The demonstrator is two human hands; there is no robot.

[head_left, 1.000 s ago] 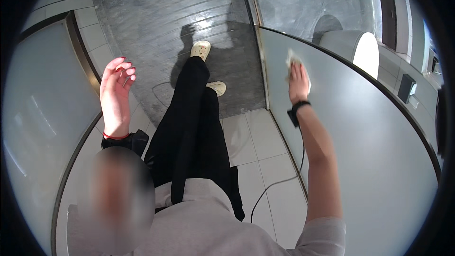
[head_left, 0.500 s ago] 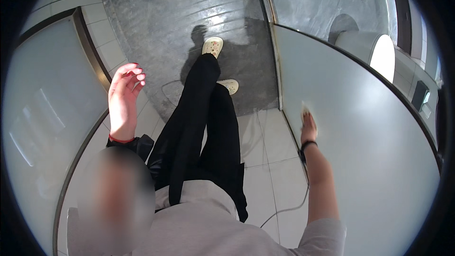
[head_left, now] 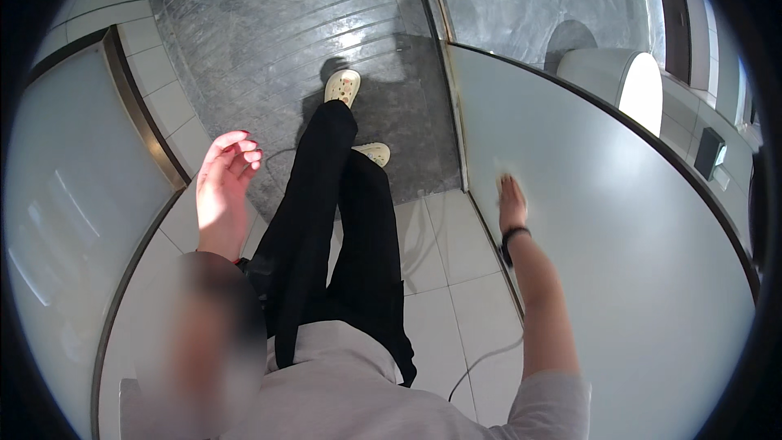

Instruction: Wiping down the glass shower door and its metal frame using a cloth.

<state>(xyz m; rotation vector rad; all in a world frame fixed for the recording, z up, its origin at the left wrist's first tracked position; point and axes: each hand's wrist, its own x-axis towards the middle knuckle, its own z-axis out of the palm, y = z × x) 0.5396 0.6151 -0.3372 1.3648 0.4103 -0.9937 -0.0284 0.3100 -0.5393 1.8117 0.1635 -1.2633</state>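
My right hand [head_left: 511, 202], wearing a dark wristband [head_left: 516, 233], presses against the frosted glass panel [head_left: 603, 220] on the right, near its far lower edge. Something small and pale shows beside and under its fingers; blur hides what it is. On the left, my left hand [head_left: 226, 183] hangs in the air with loosely curled fingers, a little apart, and nothing in them. It is nearest to the left frosted glass panel [head_left: 65, 163], without touching it. Between the hands are my black-trousered legs [head_left: 326, 195] and pale clogs [head_left: 342, 87].
A white toilet [head_left: 603, 73] stands behind the right panel. Ahead lies a grey floor [head_left: 261, 24] with grooves, with white tiles [head_left: 428, 318] nearer me. A thin grey hose or cable [head_left: 481, 358] curves over those tiles. A dark box-shaped fixture [head_left: 710, 153] is at far right.
The whole view has shifted slightly. My right hand has slid a little farther forward along the glass. My left hand has drifted right, toward my legs, fingers still curled.
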